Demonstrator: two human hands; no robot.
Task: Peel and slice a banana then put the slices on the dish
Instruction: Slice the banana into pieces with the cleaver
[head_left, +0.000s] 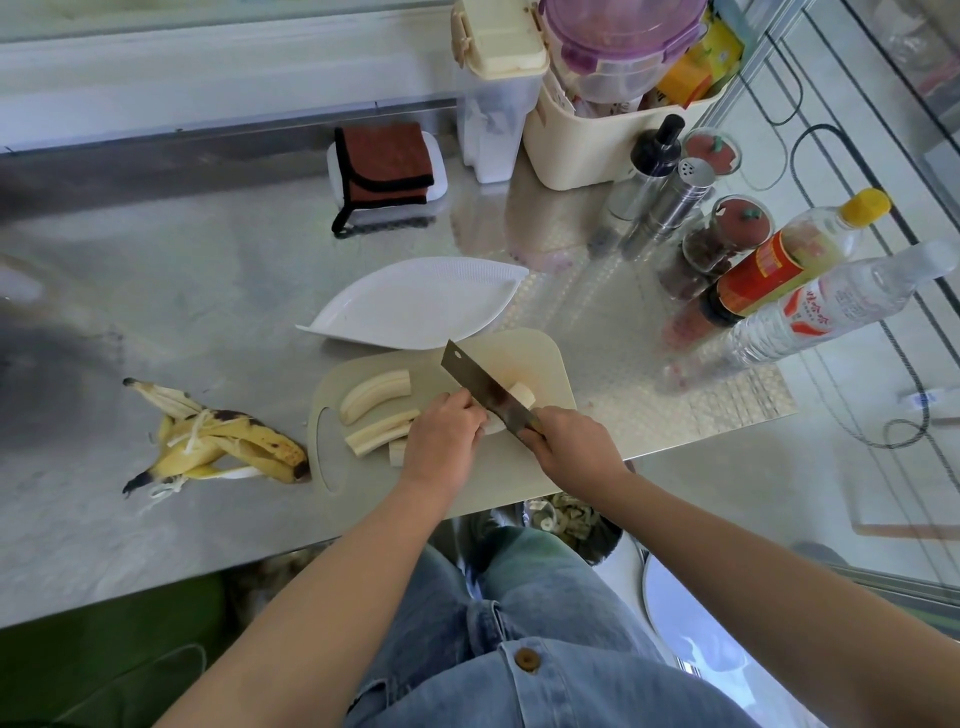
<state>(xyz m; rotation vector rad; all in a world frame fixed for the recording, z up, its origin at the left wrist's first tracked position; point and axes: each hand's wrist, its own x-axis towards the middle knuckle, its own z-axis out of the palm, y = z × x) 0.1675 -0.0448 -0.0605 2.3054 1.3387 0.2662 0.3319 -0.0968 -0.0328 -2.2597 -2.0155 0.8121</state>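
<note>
On the beige cutting board lie two long peeled banana pieces, one behind the other. My left hand curls over another banana piece, of which a short end shows to the right of the blade. My right hand grips the handle of a cleaver, whose blade stands edge-down across that piece between my two hands. The white leaf-shaped dish sits just behind the board and holds nothing. The yellow spotted peel lies on the counter left of the board.
A folded brown cloth on a white tray sits at the back. Bottles, jars and shakers crowd the right side, behind them a cream basket and containers. The steel counter's front edge runs just below the board.
</note>
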